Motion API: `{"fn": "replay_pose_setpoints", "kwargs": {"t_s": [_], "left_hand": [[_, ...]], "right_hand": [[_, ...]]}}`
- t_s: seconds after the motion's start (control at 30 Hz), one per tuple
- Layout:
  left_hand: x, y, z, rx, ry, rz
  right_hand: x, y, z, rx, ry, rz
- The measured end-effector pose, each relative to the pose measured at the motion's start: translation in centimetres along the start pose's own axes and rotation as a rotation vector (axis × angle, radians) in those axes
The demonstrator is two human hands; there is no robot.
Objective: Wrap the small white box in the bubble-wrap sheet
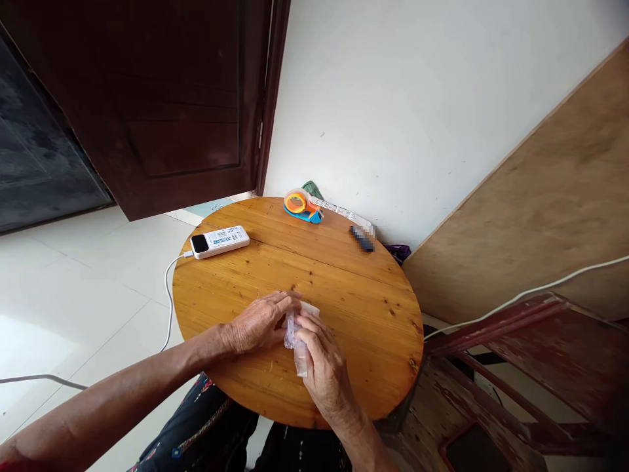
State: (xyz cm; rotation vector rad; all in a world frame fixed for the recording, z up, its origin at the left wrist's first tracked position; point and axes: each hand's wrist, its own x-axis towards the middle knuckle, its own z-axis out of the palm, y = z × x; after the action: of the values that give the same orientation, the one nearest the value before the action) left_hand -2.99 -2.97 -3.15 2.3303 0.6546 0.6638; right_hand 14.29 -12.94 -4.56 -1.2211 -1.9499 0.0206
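Plastic item [301, 364], clear, over wooden counter [366, 328], R hand [327, 364] w/ grip closed on it, L hand [259, 321] curled alongside, hold unclear; prob. mid-handling, next move needs steadiness.

The clear plastic piece [289, 334] has a faint lilac tint. The worktop [363, 308] is honey-orange with dark knots and grain. Blue and orange mark the tape dispenser [307, 212]; the white device [222, 245] bears a black panel [200, 244] and blue print [223, 238]. Dark trousers [196, 429] carry small multicoloured motifs.

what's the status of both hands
Right hand holds translucent plastic item. Left hand close beside it. Tape dispenser beyond, out of the way.
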Motion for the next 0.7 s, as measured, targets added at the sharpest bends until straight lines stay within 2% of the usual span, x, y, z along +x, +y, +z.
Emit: {"fn": "replay_pose_setpoints", "kwargs": {"t_s": [0.1, 0.17, 0.23, 0.33, 0.43, 0.53, 0.7], "left_hand": [[0.7, -0.1, 0.5, -0.093, 0.036, -0.027], [1.3, 0.0, 0.3, -0.174, 0.043, -0.122], [1.9, 0.0, 0.1, -0.250, 0.036, -0.269], [3.6, -0.5, -0.3, -0.302, 0.031, -0.451], [5.4, -1.1, -0.4, -0.178, 0.027, -0.535], [6.3, -1.3, -0.5, 0.020, 0.032, -0.556], [6.1, -0.6, -0.3, 0.149, 0.081, -0.554]], "right_hand": [[0.7, -0.1, -0.6, 0.044, -0.013, 0.006], [1.7, 0.0, -1.2, 0.101, -0.006, 0.077], [3.2, 0.6, -1.6, 0.154, -0.007, 0.236], [5.8, 3.0, -1.5, 0.244, -0.063, 0.509], [7.8, 5.9, -0.6, 0.400, -0.093, 0.672], [8.1, 7.5, -0.2, 0.523, -0.134, 0.720], [6.4, 7.4, -1.0, 0.678, -0.215, 0.620]]}}
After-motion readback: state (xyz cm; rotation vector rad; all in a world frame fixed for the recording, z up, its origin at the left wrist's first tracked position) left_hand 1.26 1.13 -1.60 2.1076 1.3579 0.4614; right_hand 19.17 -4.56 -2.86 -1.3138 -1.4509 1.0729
